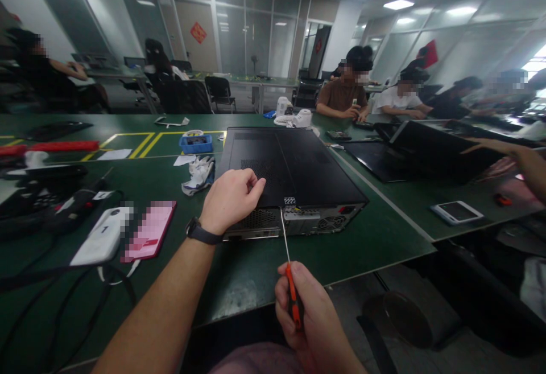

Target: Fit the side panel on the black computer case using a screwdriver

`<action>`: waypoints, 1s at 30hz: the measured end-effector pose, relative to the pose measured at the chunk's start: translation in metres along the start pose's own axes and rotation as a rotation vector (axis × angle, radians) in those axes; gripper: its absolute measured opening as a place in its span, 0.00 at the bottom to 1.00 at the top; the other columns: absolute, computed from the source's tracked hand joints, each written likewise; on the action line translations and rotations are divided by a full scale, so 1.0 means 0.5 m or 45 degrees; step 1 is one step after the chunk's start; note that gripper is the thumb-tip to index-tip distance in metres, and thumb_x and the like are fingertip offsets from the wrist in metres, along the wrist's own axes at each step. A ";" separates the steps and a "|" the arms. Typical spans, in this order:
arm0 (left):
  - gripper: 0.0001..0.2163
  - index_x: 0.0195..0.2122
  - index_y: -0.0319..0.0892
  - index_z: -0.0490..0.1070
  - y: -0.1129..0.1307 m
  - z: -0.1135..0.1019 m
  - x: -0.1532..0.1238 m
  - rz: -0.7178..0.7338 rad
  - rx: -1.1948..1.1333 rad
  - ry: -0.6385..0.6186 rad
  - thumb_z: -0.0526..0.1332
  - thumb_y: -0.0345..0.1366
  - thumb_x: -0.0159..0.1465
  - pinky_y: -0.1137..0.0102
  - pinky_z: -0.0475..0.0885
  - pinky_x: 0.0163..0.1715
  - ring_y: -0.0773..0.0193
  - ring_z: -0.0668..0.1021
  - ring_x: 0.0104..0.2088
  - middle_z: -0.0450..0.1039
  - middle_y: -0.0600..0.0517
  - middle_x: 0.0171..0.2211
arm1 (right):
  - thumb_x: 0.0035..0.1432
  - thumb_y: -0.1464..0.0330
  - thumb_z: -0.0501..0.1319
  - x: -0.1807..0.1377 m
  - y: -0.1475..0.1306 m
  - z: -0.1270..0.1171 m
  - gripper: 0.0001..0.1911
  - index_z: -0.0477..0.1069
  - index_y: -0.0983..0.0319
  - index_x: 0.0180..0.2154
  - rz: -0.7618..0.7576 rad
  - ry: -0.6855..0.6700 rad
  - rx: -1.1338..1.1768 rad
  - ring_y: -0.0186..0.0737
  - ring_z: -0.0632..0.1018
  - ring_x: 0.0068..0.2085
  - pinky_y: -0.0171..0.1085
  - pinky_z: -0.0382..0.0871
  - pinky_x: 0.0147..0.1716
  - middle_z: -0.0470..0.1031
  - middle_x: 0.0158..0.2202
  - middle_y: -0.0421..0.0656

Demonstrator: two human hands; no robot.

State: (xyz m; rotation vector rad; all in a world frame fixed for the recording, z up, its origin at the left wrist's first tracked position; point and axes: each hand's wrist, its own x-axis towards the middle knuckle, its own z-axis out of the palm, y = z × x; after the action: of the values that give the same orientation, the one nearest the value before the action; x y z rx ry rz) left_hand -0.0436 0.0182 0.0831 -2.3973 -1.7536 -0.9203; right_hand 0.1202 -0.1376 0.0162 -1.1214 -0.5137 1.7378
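Note:
A black desktop computer case (298, 160) lies flat on the green table, its vented back panel (305, 223) facing me. On the case's near left part rests my left hand (234, 196), the wrist wearing a dark watch. Its fingers curl under and the thumb points right; whatever may be inside the curl is hidden. My right hand (305, 300) grips a screwdriver (293, 294) by its orange and black handle. The thin shaft runs up to the top edge of the back panel, beside a small perforated metal bracket (289, 201). Whether the tip sits in a screw is too small to tell.
Left of the case are white gloves (199, 173), a blue bin (196, 143), a pink phone (156, 229), a white device (102, 236) and black cables (63, 305). At right, a co-worker's hand (490, 145) touches a dark panel (443, 146), near a small scale (457, 213).

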 end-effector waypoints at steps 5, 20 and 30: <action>0.17 0.28 0.45 0.70 0.000 0.000 -0.002 0.004 0.006 -0.002 0.53 0.48 0.70 0.63 0.63 0.31 0.57 0.75 0.32 0.76 0.49 0.29 | 0.54 0.48 0.68 -0.006 -0.005 0.003 0.23 0.67 0.60 0.35 -0.002 0.001 -0.013 0.23 0.59 0.15 0.25 0.38 0.12 0.68 0.23 0.33; 0.16 0.29 0.46 0.70 -0.001 0.002 -0.001 0.006 0.017 0.000 0.53 0.47 0.69 0.62 0.65 0.32 0.55 0.76 0.33 0.77 0.49 0.29 | 0.57 0.45 0.64 -0.004 -0.002 0.003 0.24 0.69 0.60 0.37 0.017 -0.026 -0.008 0.23 0.59 0.15 0.25 0.39 0.12 0.67 0.23 0.33; 0.16 0.29 0.46 0.70 0.001 0.000 0.000 -0.004 0.016 -0.014 0.53 0.48 0.69 0.63 0.64 0.32 0.56 0.75 0.33 0.77 0.48 0.29 | 0.56 0.48 0.67 -0.006 -0.006 0.005 0.23 0.67 0.60 0.34 0.019 -0.016 -0.017 0.23 0.59 0.16 0.25 0.39 0.12 0.68 0.23 0.33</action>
State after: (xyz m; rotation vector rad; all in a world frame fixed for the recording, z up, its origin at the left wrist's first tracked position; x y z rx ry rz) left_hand -0.0434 0.0178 0.0832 -2.3971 -1.7621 -0.8951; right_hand 0.1197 -0.1387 0.0213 -1.1267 -0.5263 1.7582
